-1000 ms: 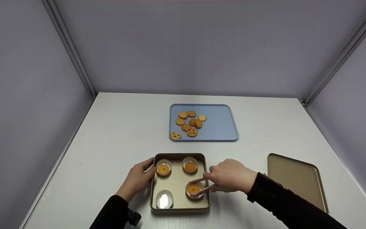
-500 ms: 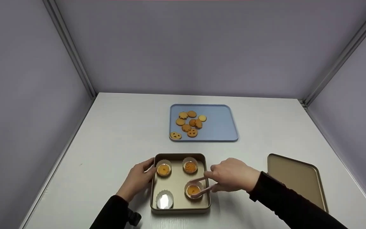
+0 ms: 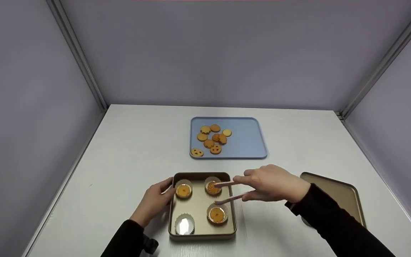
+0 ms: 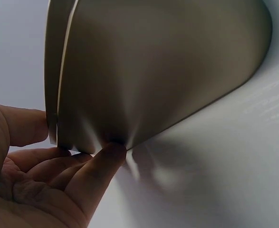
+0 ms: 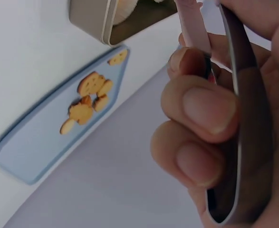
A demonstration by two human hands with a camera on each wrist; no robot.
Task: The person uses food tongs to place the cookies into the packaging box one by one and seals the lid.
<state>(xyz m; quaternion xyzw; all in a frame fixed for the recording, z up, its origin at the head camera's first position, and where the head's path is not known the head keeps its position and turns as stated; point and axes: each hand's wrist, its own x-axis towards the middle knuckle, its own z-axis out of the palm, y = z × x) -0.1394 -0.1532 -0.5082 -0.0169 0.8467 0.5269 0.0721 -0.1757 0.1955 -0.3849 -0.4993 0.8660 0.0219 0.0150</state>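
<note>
My left hand (image 3: 155, 200) grips the upper left corner of a gold rectangular tin (image 3: 198, 236); in the left wrist view fingers touch its side wall (image 4: 163, 66). Metal tongs with pink tips (image 3: 225, 200) are held in my right hand (image 3: 268, 184), their arms spread apart over the tin's right side with nothing visible between them. Paper cups stand in the tin: a round cookie (image 3: 183, 191) at upper left, a swirled cookie (image 3: 212, 188) at upper right, another round cookie (image 3: 217, 214) at lower right. The lower left cup (image 3: 184, 225) shows a bare, shiny bottom.
Beyond the tin lies a blue tray (image 3: 246, 137), with several cookies (image 3: 209, 143) grouped on its left half. A gold lid (image 3: 334, 196) rests flat at the right, partly under my right forearm. Grey panels (image 3: 205, 53) border the white table (image 3: 137, 142).
The tongs have lifted away from the lower right cup and moved up and slightly right, their arms spreading wider. The round cookie stays in that cup. My left hand has not moved.
</note>
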